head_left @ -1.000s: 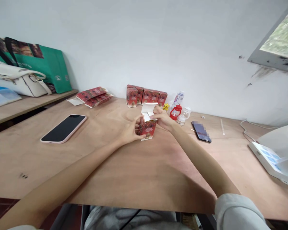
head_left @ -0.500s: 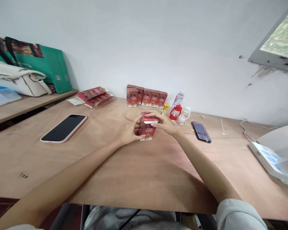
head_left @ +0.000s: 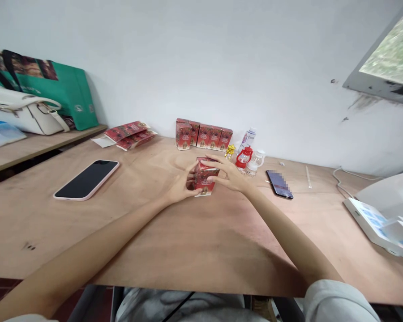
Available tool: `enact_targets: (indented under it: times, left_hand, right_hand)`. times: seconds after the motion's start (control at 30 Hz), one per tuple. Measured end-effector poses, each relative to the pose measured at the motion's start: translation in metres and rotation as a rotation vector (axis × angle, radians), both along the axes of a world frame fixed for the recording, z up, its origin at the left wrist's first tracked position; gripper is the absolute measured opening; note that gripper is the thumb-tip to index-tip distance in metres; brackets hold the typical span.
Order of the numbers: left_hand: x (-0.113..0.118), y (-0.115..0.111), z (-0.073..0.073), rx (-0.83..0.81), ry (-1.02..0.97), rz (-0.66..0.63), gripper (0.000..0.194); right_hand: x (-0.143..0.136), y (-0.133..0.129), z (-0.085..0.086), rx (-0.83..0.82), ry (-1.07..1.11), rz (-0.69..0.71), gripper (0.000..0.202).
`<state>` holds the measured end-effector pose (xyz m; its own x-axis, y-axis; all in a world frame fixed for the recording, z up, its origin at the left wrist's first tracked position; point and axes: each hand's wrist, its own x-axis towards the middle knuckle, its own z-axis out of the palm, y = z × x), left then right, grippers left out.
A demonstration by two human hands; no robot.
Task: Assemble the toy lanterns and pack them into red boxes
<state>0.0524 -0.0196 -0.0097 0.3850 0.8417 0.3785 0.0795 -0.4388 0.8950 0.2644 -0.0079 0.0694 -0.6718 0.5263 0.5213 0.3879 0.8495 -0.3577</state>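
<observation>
Both hands are gripping one small red carton [head_left: 205,177] standing upright mid-surface: left hand [head_left: 180,184] is clasping its left side, right hand [head_left: 229,175] is pressing across its closed top. Five matching cartons [head_left: 203,134] are lining the surface's [head_left: 195,237] far edge. A pink-cased phone [head_left: 87,179] is lying toward the left edge.

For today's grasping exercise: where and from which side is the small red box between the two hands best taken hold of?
Probably by its two upright side walls, from left and right. The red box stands upright on the table with flat vertical sides; the left hand and right hand already clasp it that way. Its folded top looks less firm.
</observation>
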Motion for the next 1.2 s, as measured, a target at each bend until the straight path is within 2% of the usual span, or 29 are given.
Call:
enact_targets:
  times: [0.13, 0.3, 0.4, 0.57, 0.7, 1.03, 1.2]
  left_hand:
    - [0.001, 0.003, -0.004, -0.018, -0.042, 0.042, 0.107]
    - [-0.002, 0.006, -0.002, -0.014, 0.056, 0.006, 0.077]
    - [-0.003, 0.005, 0.002, -0.033, 0.093, 0.03, 0.071]
    - [-0.002, 0.003, 0.003, -0.049, 0.093, 0.02, 0.07]
    - [-0.002, 0.004, 0.002, -0.045, 0.122, 0.037, 0.069]
    - [-0.003, 0.003, 0.004, -0.041, 0.131, 0.045, 0.069]
    - [-0.003, 0.003, 0.005, -0.037, 0.126, 0.038, 0.068]
  right_hand:
    - [-0.004, -0.002, -0.012, 0.098, -0.032, -0.074, 0.053]
    - [-0.012, -0.009, -0.025, 0.115, 0.043, -0.168, 0.062]
    - [-0.009, -0.006, -0.016, 0.065, 0.019, -0.145, 0.051]
    - [0.01, 0.003, 0.018, -0.08, 0.018, 0.018, 0.029]
    - [0.02, 0.004, 0.032, -0.063, 0.062, -0.03, 0.017]
    - [0.016, 0.006, 0.029, -0.029, 0.105, -0.027, 0.015]
    - [0.014, 0.003, 0.016, -0.036, 0.253, -0.183, 0.024]
